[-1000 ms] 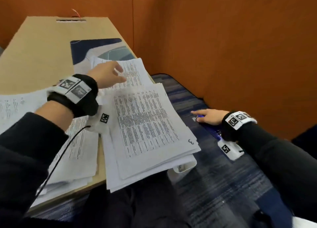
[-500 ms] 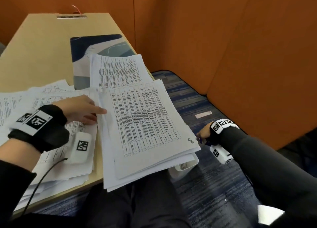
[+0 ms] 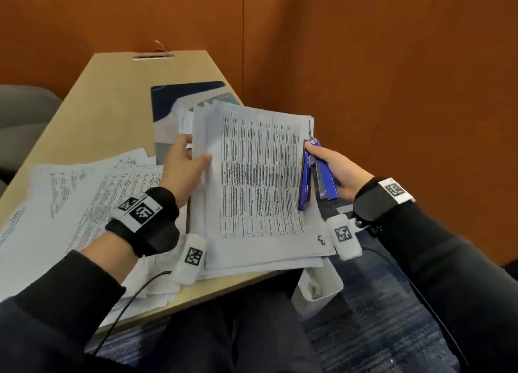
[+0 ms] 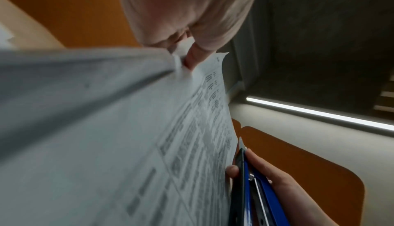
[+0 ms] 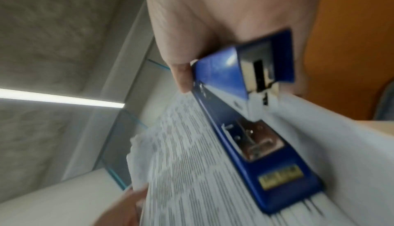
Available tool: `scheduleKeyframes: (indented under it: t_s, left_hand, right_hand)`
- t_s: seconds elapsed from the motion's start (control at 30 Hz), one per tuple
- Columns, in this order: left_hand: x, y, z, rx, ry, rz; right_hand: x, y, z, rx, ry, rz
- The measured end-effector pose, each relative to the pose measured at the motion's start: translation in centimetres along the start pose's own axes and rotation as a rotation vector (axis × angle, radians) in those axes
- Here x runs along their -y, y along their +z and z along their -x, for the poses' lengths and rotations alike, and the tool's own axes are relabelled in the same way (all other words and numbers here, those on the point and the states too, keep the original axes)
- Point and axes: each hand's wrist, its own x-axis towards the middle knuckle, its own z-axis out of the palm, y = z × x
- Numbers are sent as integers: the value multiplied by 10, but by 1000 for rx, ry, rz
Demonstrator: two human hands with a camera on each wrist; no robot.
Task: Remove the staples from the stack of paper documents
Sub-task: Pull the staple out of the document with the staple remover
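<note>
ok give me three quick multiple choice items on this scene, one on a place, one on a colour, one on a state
1. Where is the white plastic bin?
A. below the desk's near edge
B. on the papers
C. beside the far wall

2. What colour is the metal stapler?
A. red
B. blue
C. green

3. What is the left hand doing?
A. lying flat on the desk
B. hanging empty
C. gripping the printed paper stack by its edge

Answers: 1 A, it shows under the wooden desk edge; 2 B, plainly blue in the right hand; 3 C, thumb lies over the sheets.
</note>
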Motion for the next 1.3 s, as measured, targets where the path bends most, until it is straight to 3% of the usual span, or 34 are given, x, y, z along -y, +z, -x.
scheduleKeyframes:
  t_s: [0.07,0.23,0.33,0.53,0.63,0.87,1.0,1.1,1.3]
  left_hand:
    - [-19,-6,-2,-68,126,0]
    - [-73,-12,5,-153,508,-78]
    - [-87,-14,16,-274,667,-68]
    - [-45,-12,34,-372,588,-33]
    - [-51,-8,27,-385,603,12]
    - [-83,-6,26,-434,893,-24]
    - [-74,-12,23,-490,1054,-199]
    - [-76,-16,15,-433,997,-294]
    - [-74,-11,6,-531,842,-106]
  right_hand:
    - [8,21,4,2,-81,24]
    - [50,61,20,-98,-493,177]
    - [62,69,31,-115,-655,241]
    - [18,66,35,-96,-594,325]
    - [16,74,36,-129,-620,287]
    - [40,89,46,-216,-801,271]
    - [26,82,47,-181,-741,275]
    - [27,82,43,-165,-694,270]
    - [35,89,36,-165,-698,276]
